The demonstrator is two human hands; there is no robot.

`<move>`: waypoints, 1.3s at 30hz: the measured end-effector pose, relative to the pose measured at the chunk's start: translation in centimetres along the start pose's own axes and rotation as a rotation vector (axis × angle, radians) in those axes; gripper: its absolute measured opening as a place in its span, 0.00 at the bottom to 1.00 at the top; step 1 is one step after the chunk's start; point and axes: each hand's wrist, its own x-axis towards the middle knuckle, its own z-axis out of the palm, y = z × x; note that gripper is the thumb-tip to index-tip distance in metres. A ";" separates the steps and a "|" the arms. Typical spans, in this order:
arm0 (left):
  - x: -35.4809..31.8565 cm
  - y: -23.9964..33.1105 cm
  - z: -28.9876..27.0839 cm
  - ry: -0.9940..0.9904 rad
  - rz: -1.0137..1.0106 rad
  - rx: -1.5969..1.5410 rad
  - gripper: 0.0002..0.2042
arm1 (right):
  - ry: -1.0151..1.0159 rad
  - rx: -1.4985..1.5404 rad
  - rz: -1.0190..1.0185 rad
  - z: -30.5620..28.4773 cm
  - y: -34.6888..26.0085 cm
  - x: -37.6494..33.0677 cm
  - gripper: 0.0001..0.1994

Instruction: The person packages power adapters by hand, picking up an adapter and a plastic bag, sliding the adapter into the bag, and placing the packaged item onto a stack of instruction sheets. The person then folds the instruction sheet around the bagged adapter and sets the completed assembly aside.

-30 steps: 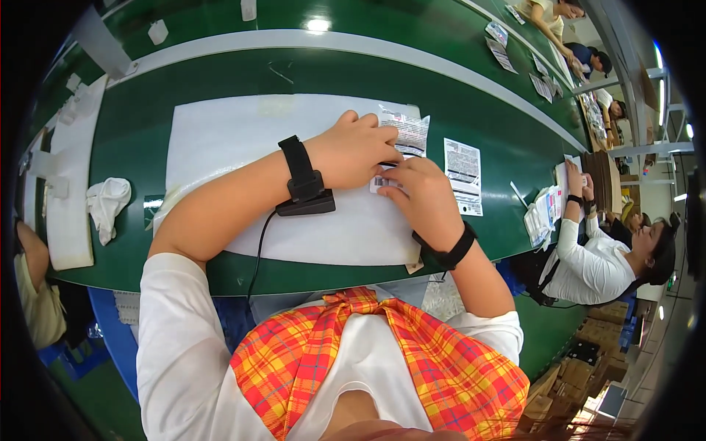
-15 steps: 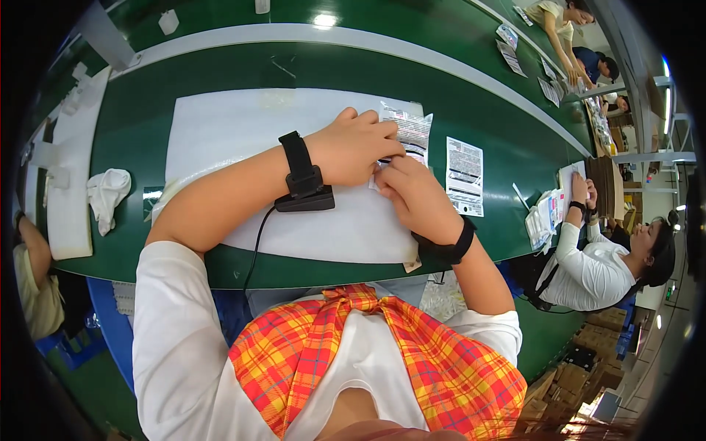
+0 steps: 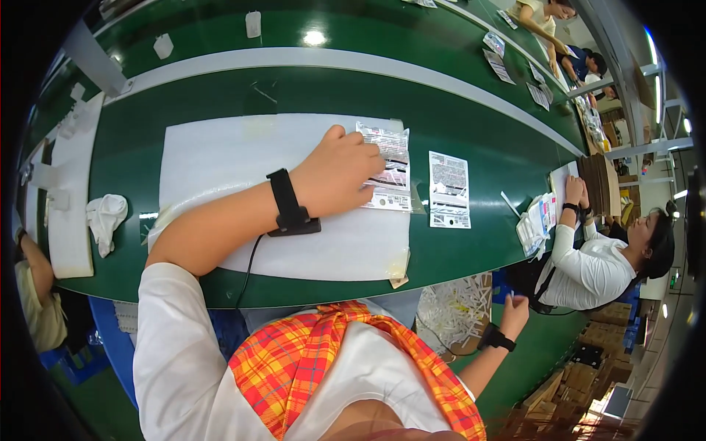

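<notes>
On the white foam sheet (image 3: 213,162) lies a clear plastic packet (image 3: 393,165) with a printed sheet showing through. My left hand (image 3: 342,173) rests over its left edge, fingers bent and pressed onto it; the fingertips partly cover the print. Away from the table, at lower right, my right hand (image 3: 515,316) is closed in a pinch. A tiny pale bit shows at its fingertips, too small to name. A second printed packet (image 3: 449,189) lies flat on the green table, right of the foam.
Below the table edge stands a carton of white paper strips (image 3: 452,312). A white cloth (image 3: 107,223) lies at left. To the right, a co-worker (image 3: 592,257) sits by a pile of packets (image 3: 537,224). A white rail (image 3: 294,57) crosses behind the foam.
My right hand has left the packet and swung down to the right, past the table edge. My left hand stays on the packet. The whole view has shifted slightly.
</notes>
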 end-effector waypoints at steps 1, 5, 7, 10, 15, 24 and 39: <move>0.0 0.1 0.4 0.069 0.012 0.019 0.10 | 0.029 0.063 0.020 -0.6 -3.5 0.0 0.06; -0.8 0.0 1.6 0.172 0.050 0.111 0.08 | 0.114 0.193 -0.383 -2.0 -20.2 3.7 0.03; -0.6 0.0 1.3 0.122 0.070 0.224 0.09 | 0.072 0.423 -0.550 -0.3 -25.1 5.0 0.02; -0.7 0.4 0.7 0.200 0.043 0.246 0.10 | -0.317 0.588 -0.554 1.6 -32.0 4.8 0.15; -1.5 0.8 0.3 0.137 -0.015 0.285 0.16 | -0.818 0.533 -0.577 2.8 -36.5 5.3 0.29; -0.3 -1.2 1.4 0.348 -0.074 0.188 0.22 | -0.538 0.880 -0.496 2.7 -38.8 20.2 0.29; -0.8 -2.6 2.7 0.188 -0.058 0.140 0.16 | 0.060 0.546 -0.478 1.1 -27.0 6.7 0.09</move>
